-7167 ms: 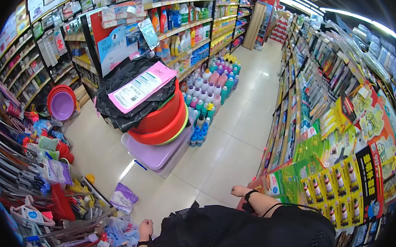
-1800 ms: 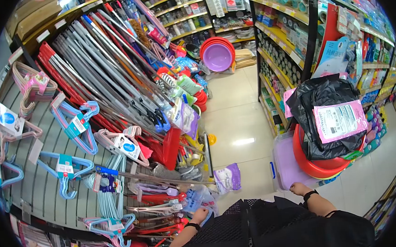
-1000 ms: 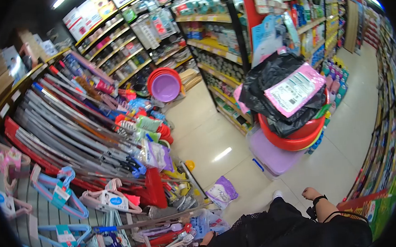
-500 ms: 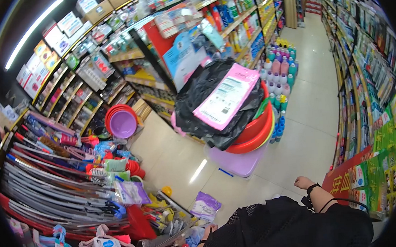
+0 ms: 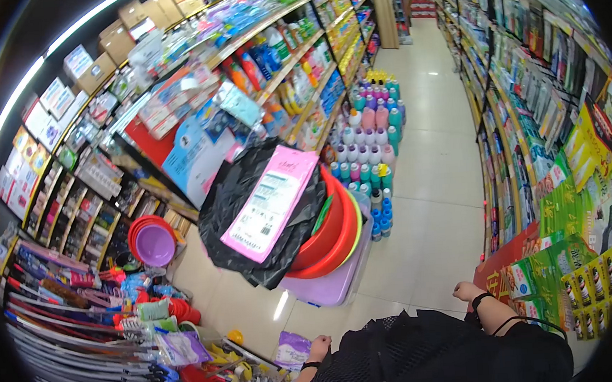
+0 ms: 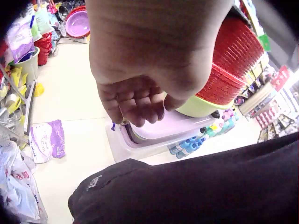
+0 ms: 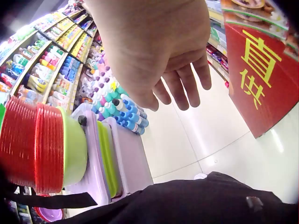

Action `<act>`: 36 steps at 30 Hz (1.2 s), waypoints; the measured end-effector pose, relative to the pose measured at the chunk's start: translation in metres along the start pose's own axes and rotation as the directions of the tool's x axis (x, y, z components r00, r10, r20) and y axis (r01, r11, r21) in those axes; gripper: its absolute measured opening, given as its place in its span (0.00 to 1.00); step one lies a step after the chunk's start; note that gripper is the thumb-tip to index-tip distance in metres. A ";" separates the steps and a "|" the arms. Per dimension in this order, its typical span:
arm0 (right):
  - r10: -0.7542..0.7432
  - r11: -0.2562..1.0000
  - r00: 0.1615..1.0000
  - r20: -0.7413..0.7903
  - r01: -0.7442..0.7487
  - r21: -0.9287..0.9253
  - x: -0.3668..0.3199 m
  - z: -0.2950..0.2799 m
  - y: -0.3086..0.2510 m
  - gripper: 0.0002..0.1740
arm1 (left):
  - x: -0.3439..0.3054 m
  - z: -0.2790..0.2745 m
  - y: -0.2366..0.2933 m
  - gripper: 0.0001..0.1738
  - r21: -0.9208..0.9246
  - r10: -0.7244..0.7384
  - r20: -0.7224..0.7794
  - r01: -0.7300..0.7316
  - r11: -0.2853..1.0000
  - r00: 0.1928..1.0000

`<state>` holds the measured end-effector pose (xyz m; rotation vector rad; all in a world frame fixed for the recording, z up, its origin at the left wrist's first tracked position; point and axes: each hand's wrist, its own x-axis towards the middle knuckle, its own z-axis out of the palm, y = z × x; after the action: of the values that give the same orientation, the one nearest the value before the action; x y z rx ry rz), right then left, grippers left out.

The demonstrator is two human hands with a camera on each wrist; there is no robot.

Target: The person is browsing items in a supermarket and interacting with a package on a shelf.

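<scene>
My left hand [image 5: 320,347] hangs low in front of the body, its fingers loosely curled around nothing in the left wrist view. A purple-and-white packet [image 5: 292,349] lies on the floor close to it. My right hand [image 5: 467,292] is held out on the other side, near a red display panel [image 7: 261,79]; the right wrist view shows its fingers relaxed and empty. Ahead of both hands, red basins [image 5: 334,235] are stacked on a lidded purple storage box [image 5: 327,289]. A black plastic bag [image 5: 228,189] and a pink packet [image 5: 271,204] lie on top.
Rows of bottles [image 5: 367,151] stand on the floor beside the box. Tiled floor [image 5: 435,161] runs down the aisle, with stocked shelves [image 5: 509,148] on the right. Mop handles [image 5: 83,348] crowd the left, and a purple basin [image 5: 155,245] stands farther back.
The head view has turned right from the hangers and mop handles towards the aisle. The basin stack has shifted left in view. Both hands stay empty.
</scene>
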<state>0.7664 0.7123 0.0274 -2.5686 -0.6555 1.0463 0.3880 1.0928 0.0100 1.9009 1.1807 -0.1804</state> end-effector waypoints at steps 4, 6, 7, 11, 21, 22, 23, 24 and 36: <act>0.062 0.994 0.996 -0.064 -0.056 0.093 -0.022 0.000 0.018 0.18 | 0.034 0.009 0.023 0.19 0.136 0.087 0.088 -0.099 0.986 0.992; 0.124 0.986 0.989 -0.079 -0.114 0.123 -0.037 -0.004 0.019 0.18 | 0.052 0.009 0.042 0.19 0.196 0.095 0.168 -0.128 0.972 0.981; 0.129 0.982 0.987 -0.100 -0.113 0.151 -0.041 -0.003 0.027 0.18 | 0.062 0.012 0.052 0.18 0.221 0.114 0.191 -0.156 0.963 0.975; 0.155 0.961 0.973 -0.172 -0.108 0.255 -0.052 -0.001 0.046 0.17 | 0.105 0.026 0.095 0.18 0.277 0.165 0.302 -0.252 0.927 0.939; 0.245 0.906 0.935 -0.256 -0.127 0.404 -0.003 -0.044 0.052 0.17 | 0.218 0.084 0.275 0.19 0.238 0.324 0.567 -0.527 0.816 0.757; 0.247 0.905 0.934 -0.257 -0.127 0.406 0.006 -0.053 0.051 0.17 | 0.224 0.088 0.303 0.20 0.229 0.323 0.583 -0.532 0.815 0.745; 0.247 0.905 0.931 -0.270 -0.121 0.408 0.016 -0.060 0.050 0.17 | 0.230 0.091 0.325 0.20 0.221 0.320 0.599 -0.536 0.815 0.734; 0.245 0.905 0.927 -0.283 -0.114 0.410 0.027 -0.069 0.049 0.17 | 0.245 0.096 0.339 0.20 0.192 0.355 0.607 -0.565 0.802 0.711; 0.246 0.920 0.924 -0.292 -0.127 0.372 0.134 -0.174 0.074 0.18 | 0.346 0.146 0.500 0.22 0.295 0.403 0.744 -0.803 0.518 0.533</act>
<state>0.9973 0.7007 0.0386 -2.4373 -0.1193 0.6734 1.0117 1.1275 0.0364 2.4497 -0.1464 -0.7715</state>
